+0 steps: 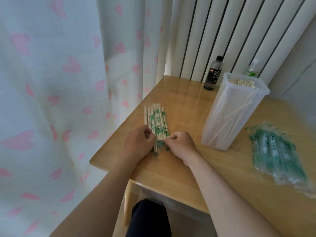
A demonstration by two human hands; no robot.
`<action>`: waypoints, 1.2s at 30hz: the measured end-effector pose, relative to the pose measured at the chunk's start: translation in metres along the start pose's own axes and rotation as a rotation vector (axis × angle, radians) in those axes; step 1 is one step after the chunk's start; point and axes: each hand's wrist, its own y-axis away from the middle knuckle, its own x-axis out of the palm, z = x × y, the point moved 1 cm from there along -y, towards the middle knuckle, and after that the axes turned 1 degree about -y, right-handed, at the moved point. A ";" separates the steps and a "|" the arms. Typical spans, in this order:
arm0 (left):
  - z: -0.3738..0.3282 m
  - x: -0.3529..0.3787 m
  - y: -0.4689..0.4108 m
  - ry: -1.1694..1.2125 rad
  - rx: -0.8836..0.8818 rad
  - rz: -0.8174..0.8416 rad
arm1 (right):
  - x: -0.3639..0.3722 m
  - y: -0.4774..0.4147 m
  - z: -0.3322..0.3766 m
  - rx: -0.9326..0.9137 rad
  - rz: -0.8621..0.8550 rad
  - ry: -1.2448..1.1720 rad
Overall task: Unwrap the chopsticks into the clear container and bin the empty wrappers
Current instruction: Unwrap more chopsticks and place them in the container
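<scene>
Logged at the left edge of the wooden table (179, 170): wrapped chopsticks (156, 122), a loose bundle in green-printed sleeves, lying flat with far ends pointing away.
Found at the bundle's near end: left hand (138, 142), fingers curled round a few sticks; right hand (181, 144), fingers clenched and apparently pinching a green sleeve end, just beside the left.
Recorded to the right, well apart: clear container (230, 113), upright, lidless, already holding many bare chopsticks.
Listed further right: heap of empty wrappers (280, 154), not yet binned; no bin seen.
Noted behind: dark soda bottle (213, 74).
Judged step in hand: stripping a sleeve off a pair.
Judged next: drawing the hands apart along the sticks, then carrying the freed pair rightward and dropping it end-first into the container's mouth.
</scene>
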 end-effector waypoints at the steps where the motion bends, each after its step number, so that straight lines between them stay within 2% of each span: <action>1: 0.000 0.000 0.000 0.005 -0.001 -0.002 | 0.000 0.000 0.000 -0.001 0.013 -0.019; 5: 0.000 0.000 0.001 0.012 -0.008 -0.003 | -0.008 0.007 0.000 -0.001 0.042 -0.133; 10: 0.000 0.000 0.001 -0.002 -0.009 -0.012 | -0.017 0.011 -0.003 0.032 0.083 -0.404; 16: 0.000 0.001 0.000 -0.019 -0.010 -0.007 | -0.025 0.014 -0.006 -0.019 0.119 -0.532; 22: -0.001 0.001 -0.001 -0.024 -0.014 0.009 | -0.031 0.013 -0.013 -0.019 0.252 -0.689; 32: -0.006 -0.002 0.003 -0.009 -0.040 -0.006 | -0.037 0.019 -0.022 -0.050 0.273 -0.872; 36: -0.019 -0.006 0.004 0.131 -0.076 -0.052 | -0.038 0.023 -0.021 -0.077 0.305 -0.793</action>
